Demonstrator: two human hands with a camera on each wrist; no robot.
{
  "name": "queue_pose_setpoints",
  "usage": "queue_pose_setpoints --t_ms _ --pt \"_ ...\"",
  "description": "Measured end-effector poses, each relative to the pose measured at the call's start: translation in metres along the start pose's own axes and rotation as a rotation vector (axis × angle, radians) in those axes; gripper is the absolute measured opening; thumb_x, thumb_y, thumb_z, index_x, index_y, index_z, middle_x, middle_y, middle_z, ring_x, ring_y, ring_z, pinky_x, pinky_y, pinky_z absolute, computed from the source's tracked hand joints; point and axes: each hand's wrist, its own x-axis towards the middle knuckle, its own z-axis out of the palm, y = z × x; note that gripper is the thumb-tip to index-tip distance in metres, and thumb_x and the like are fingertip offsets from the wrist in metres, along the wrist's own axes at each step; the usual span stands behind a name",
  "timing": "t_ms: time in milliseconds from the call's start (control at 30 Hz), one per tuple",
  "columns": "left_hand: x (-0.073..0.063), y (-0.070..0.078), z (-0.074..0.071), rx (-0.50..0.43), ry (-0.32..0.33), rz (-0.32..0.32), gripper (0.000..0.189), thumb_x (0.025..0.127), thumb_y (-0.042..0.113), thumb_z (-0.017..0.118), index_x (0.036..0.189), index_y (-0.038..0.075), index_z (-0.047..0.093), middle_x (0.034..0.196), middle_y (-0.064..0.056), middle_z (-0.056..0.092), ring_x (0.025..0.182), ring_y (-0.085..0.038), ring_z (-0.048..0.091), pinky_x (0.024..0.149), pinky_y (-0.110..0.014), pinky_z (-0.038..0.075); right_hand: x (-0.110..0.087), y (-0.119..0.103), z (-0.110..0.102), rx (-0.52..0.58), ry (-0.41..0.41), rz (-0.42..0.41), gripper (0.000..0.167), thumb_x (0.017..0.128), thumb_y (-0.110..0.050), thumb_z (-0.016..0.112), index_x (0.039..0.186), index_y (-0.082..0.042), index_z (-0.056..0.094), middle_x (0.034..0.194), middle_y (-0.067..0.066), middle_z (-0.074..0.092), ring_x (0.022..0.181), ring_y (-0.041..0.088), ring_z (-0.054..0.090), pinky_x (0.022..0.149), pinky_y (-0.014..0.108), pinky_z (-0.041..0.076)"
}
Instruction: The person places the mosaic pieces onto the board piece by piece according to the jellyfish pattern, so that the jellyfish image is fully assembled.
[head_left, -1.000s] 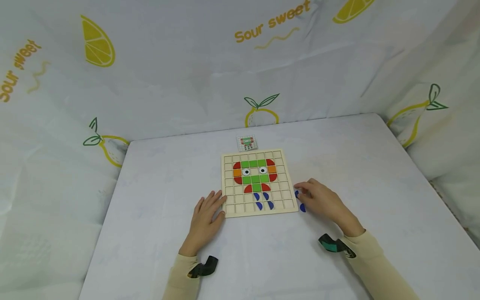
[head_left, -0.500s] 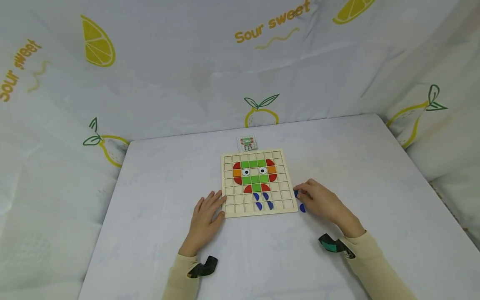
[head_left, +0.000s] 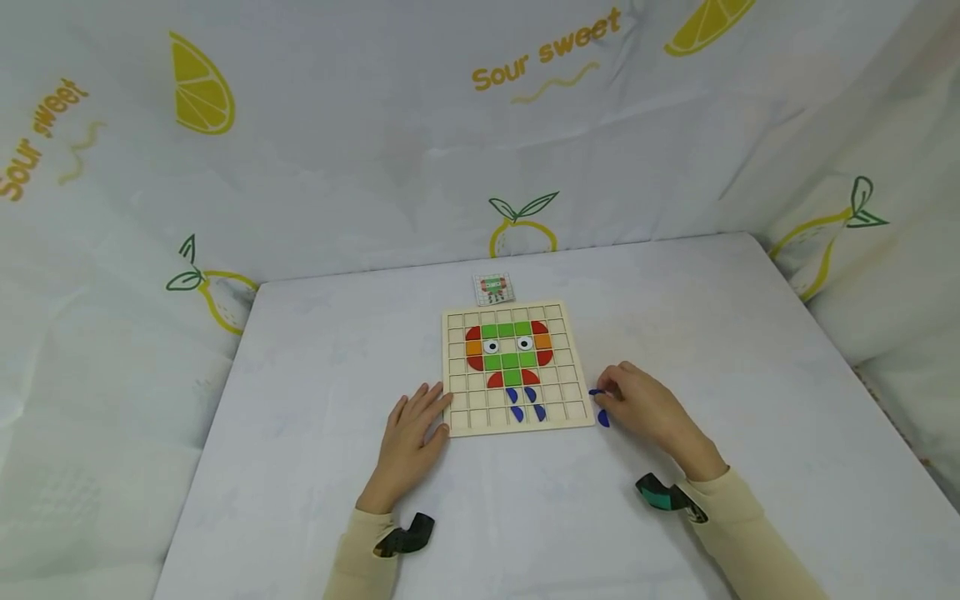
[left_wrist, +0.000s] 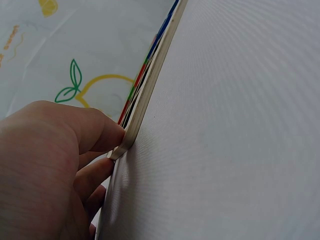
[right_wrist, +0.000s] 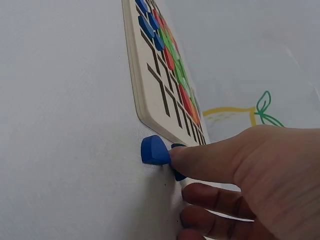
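In the head view, a wooden grid board (head_left: 472, 417) lies flat, bearing green, red and orange pieces, two eye tiles and several blue pieces in the lower rows. My left hand (head_left: 408, 442) rests at the board's left edge, fingers fairly straight, tips touching the rim; the left wrist view shows thumb and fingers at the board's corner (left_wrist: 131, 137). Beside the right edge, my right hand (head_left: 645, 408) pinches a blue curved piece (head_left: 596, 392) between thumb and fingers, mostly hidden behind the thumb in the right wrist view. A second blue curved piece (right_wrist: 154, 150) lies on the table near that thumb.
A small picture card (head_left: 493, 288) showing a similar coloured figure lies behind the board. The white-covered table (head_left: 337, 350) meets a white curtain (head_left: 360, 150) with lemon prints at the back. Each wrist carries a dark camera mount, such as the right one (head_left: 660, 492).
My right thumb and fingers have closed on the upper blue piece, which now appears tilted and slightly farther from the board. My left hand stays in place. The head view has shifted slightly.
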Motion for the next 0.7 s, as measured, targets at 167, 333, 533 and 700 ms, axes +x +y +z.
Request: queue_pose_setpoints --t_ms 167,333,533,700 --pt "0.000 0.000 0.000 0.004 0.004 0.005 0.048 0.099 0.017 0.060 0.146 0.015 0.056 0.160 -0.003 0.044 0.154 -0.028 0.030 0.126 -0.054 0.012 -0.002 0.002 -0.002 0.023 0.022 -0.021 0.012 0.094 -0.015 0.070 0.102 -0.006 0.071 0.095 0.004 0.065 0.082 0.017 0.057 0.073 0.034 0.051" --pt "-0.001 -0.001 0.000 0.001 0.002 0.004 0.047 0.099 0.017 0.060 0.146 0.015 0.056 0.160 -0.003 0.044 0.154 -0.028 0.031 0.126 -0.054 0.012 -0.001 0.002 -0.007 0.118 0.026 0.007 0.011 0.096 -0.013 0.068 0.103 -0.006 0.070 0.093 0.005 0.068 0.083 0.019 0.058 0.072 0.032 0.049" --pt "0.000 -0.002 0.001 0.017 0.007 0.012 0.047 0.099 0.017 0.060 0.146 0.016 0.055 0.161 -0.003 0.044 0.154 -0.028 0.031 0.126 -0.054 0.013 0.005 -0.005 -0.014 0.142 0.107 -0.084 0.026 0.099 -0.006 0.062 0.124 -0.001 0.067 0.104 0.013 0.070 0.090 0.024 0.061 0.079 0.037 0.054" --pt "0.000 -0.003 0.002 0.008 0.001 0.009 0.047 0.099 0.017 0.060 0.147 0.016 0.055 0.161 -0.003 0.044 0.155 -0.028 0.030 0.126 -0.054 0.013 0.010 -0.016 -0.018 0.167 0.103 -0.110 0.024 0.099 -0.005 0.062 0.122 -0.002 0.069 0.113 0.013 0.072 0.096 0.025 0.063 0.084 0.039 0.056"
